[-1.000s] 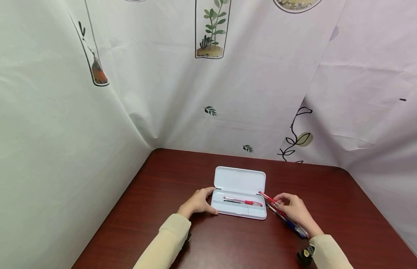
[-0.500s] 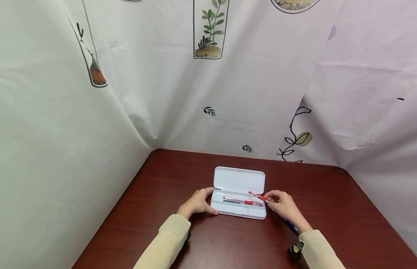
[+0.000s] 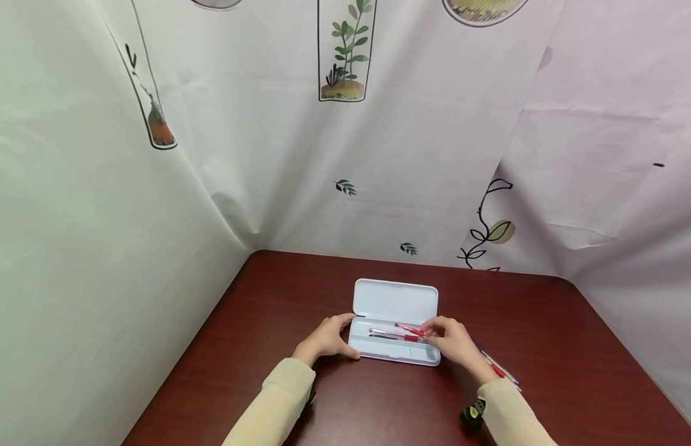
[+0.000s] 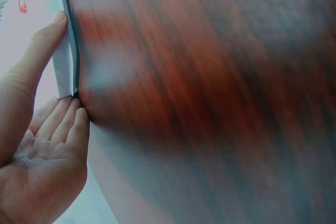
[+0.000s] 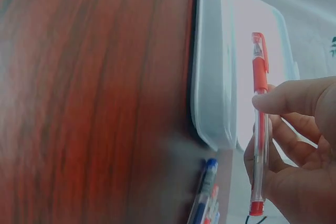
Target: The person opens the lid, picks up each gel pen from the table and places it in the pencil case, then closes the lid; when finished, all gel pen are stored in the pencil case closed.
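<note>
An open white pencil case (image 3: 393,355) lies on the dark red table (image 3: 378,409), its lid (image 3: 395,300) folded back. A red pen and a dark pen (image 3: 392,336) lie inside. My left hand (image 3: 330,337) grips the case's left end, thumb on the rim (image 4: 67,51) and fingers against the corner. My right hand (image 3: 452,341) pinches a capped red pen (image 3: 409,329) and holds it over the case's right half. In the right wrist view that red pen (image 5: 259,124) hovers beside the case wall (image 5: 215,66).
Several loose pens (image 3: 498,370) lie on the table right of the case, a blue-capped one (image 5: 205,192) nearest it. Printed curtain walls (image 3: 345,155) close in the table at the back and both sides.
My right hand has carried the red pen leftward from the loose pens to above the case. The left hand and the case have stayed put.
</note>
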### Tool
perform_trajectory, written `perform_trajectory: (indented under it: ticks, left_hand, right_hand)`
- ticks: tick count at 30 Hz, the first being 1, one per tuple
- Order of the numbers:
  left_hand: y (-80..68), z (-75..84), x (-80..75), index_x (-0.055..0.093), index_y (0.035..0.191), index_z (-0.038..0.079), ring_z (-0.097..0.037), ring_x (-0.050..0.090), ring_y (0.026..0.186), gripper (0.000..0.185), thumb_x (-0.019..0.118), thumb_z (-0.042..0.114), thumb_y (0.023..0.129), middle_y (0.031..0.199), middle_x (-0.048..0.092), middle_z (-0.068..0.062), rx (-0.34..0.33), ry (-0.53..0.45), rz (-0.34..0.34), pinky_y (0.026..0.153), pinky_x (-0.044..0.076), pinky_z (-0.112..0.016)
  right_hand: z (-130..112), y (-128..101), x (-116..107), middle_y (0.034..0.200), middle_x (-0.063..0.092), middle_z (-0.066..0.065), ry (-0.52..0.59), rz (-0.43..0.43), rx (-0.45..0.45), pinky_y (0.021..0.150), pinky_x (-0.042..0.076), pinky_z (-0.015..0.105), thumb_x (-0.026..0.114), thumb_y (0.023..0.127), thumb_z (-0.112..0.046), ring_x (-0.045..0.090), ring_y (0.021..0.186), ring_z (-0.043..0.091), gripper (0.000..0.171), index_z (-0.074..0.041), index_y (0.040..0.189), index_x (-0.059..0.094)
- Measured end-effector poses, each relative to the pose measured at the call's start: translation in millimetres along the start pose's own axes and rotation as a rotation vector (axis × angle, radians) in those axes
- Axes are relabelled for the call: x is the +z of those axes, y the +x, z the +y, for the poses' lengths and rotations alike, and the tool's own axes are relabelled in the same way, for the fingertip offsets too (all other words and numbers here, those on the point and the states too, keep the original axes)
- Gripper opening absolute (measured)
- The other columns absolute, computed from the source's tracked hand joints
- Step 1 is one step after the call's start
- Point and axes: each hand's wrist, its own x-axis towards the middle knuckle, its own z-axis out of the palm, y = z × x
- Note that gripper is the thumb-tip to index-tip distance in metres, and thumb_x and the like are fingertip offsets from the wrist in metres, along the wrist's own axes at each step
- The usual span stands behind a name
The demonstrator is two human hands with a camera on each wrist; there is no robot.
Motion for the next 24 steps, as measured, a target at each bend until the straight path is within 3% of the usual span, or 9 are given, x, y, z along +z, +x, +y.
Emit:
perform_trajectory:
  ticks: [9,24]
  left_hand:
    - [2.1,-1.8,2.0,0.050,0.136,-0.005,-0.031,0.056,0.126,0.089,0.094,0.016,0.061,0.137,0.057,-0.019,0.023,-0.002,0.011,0.105,0.045,-0.044]
    - [0.3,-0.6,0.8,0.049,0.138,-0.005,-0.032,0.055,0.127,0.090,0.093,0.015,0.062,0.139,0.055,-0.019,0.010,-0.009,-0.001,0.106,0.044,-0.045]
  right_hand:
    - [-2.3,3.9,13.6,0.078,0.063,0.000,0.006,-0.027,-0.013,0.064,0.045,0.021,0.067,0.082,0.005,0.052,0.072,0.012,0.017,-0.009,0.090,0.073]
    - [-15.0,15.9,37.6,0.077,0.063,0.001,0.054,-0.028,-0.120,0.063,0.046,0.020,0.066,0.080,0.008,0.052,0.071,0.008,0.017,-0.007,0.088,0.072]
